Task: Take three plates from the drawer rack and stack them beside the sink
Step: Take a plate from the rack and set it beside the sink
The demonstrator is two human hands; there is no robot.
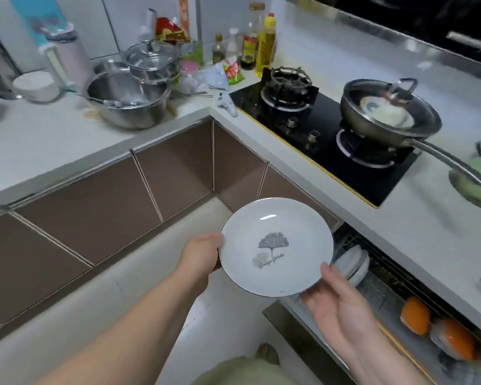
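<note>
A white plate (275, 245) with a grey leaf print is held level in the air in front of the cabinet corner. My left hand (202, 257) grips its left rim. My right hand (336, 298) supports its lower right edge, thumb on top and fingers beneath. Under the counter at the right, the drawer rack (383, 284) is pulled open. More white plates (353, 262) stand on edge in it, partly hidden behind the held plate. No sink is in view.
Orange bowls (417, 315) lie further along the rack. A black gas hob (325, 134) carries a wok (389, 112). Steel pots (131, 104), bottles (264, 45) and a white bowl (36, 84) crowd the back counter. Brown cabinet doors (95, 207) run along the left.
</note>
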